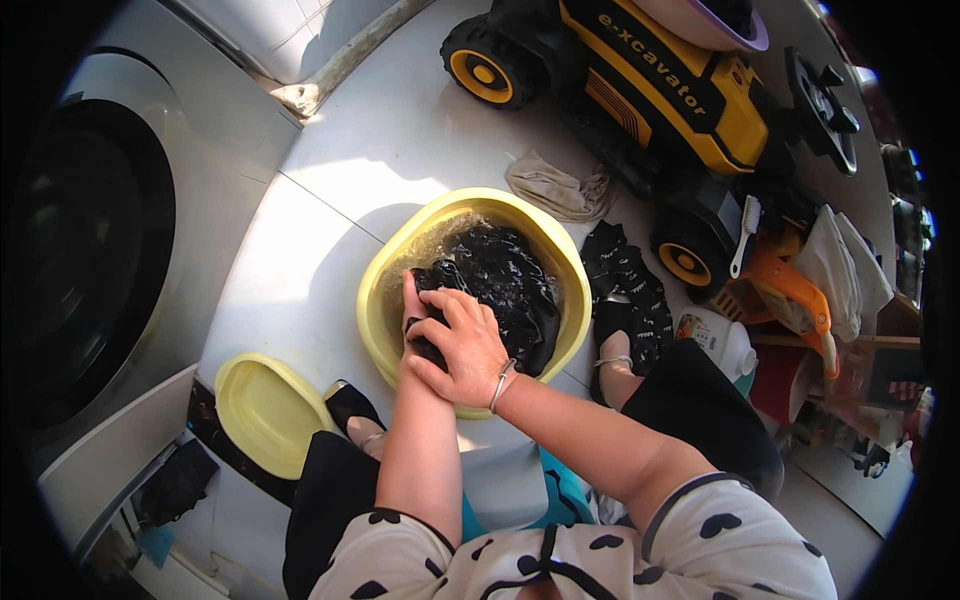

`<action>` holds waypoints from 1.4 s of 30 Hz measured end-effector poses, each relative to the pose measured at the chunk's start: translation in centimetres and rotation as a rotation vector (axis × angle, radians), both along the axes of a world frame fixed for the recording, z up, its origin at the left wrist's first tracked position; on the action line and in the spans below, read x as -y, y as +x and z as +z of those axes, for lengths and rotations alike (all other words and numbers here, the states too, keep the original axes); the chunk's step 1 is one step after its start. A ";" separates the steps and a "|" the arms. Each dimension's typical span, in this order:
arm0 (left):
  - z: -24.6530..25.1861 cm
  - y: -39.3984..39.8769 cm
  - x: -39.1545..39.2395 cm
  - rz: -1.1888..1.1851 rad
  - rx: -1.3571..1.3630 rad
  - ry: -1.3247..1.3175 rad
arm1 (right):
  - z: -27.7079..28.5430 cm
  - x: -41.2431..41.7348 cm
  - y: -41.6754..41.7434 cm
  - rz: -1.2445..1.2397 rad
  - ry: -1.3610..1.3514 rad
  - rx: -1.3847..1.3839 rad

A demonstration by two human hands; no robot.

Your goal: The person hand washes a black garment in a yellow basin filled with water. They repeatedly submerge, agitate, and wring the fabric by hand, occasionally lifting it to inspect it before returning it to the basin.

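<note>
Between the feet stands a yellow plastic basin (581, 300) with soapy water and a soaked black garment (510, 277) in it. My left hand (412, 307) is at the basin's left side, mostly covered by wet black cloth and by the other hand. My right hand (465, 349), with a silver bangle at the wrist, presses a fold of the cloth against my left hand, its fingers curled over it. How the fingers of my left hand lie is partly hidden.
A smaller yellow basin (270, 420) lies lower left, near a front-loading washing machine (217, 112). A beige cloth (559, 187) and a patterned black cloth (645, 307) lie on the floor. Right are a toy excavator (652, 82), a scrub brush (745, 236) and a white jug (712, 341).
</note>
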State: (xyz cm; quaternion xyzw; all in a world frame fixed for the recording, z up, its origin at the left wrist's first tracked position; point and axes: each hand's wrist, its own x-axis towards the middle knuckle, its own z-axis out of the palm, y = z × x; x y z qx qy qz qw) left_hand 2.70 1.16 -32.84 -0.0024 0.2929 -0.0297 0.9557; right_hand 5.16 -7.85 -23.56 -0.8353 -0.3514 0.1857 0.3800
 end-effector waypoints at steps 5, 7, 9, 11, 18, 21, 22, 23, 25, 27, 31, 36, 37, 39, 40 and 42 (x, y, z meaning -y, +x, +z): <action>5.5 3.6 3.8 -0.109 -0.613 0.413 | -7.3 1.0 7.0 -0.596 -0.175 -0.314; 2.6 2.7 2.9 -0.061 -0.609 0.431 | -6.8 0.9 5.9 -0.569 -0.037 -0.301; 1.1 1.7 2.2 0.024 -0.438 0.257 | -4.4 1.6 3.6 -0.462 0.093 -0.203; 0.0 0.4 0.7 -0.081 -0.253 0.041 | -1.2 1.5 1.6 -0.319 0.102 -0.055; 1.6 2.7 3.9 0.065 -0.445 0.291 | -6.0 0.1 4.6 -0.523 -0.146 -0.209; -0.9 0.6 1.9 0.049 -0.324 0.202 | -3.4 -0.8 2.8 -0.553 -0.093 -0.223; 0.1 0.5 2.1 0.029 -0.242 0.134 | -2.8 -0.1 1.8 -0.494 -0.028 -0.131; 0.8 1.0 1.8 0.004 -0.348 0.127 | -2.4 0.5 0.8 -0.434 0.036 -0.041; -1.3 -0.4 0.6 -0.040 -0.174 0.019 | -0.9 -0.1 -1.5 -0.240 0.120 0.127; -2.3 -0.7 1.8 0.081 -0.006 0.138 | -2.6 -0.8 0.7 -0.287 -0.098 0.004; 3.7 2.4 4.4 0.025 -0.381 0.332 | -7.9 1.7 8.1 -0.724 -0.363 -0.259; 3.7 1.8 0.0 -0.017 -0.619 0.879 | -6.2 4.0 7.1 -0.773 0.178 -0.485; 3.5 1.2 -0.5 -0.152 -0.750 1.152 | -5.0 4.2 6.9 -0.724 0.225 -0.537; 2.6 -0.3 -0.7 -0.329 -0.666 1.292 | -2.7 4.2 6.7 -0.617 0.325 -0.636; 2.1 -0.8 -0.4 -0.378 -0.665 1.342 | -2.2 4.0 6.5 -0.542 0.376 -0.650; 2.1 -1.6 0.1 -0.330 -0.570 1.274 | -0.8 3.6 6.3 -0.409 0.409 -0.629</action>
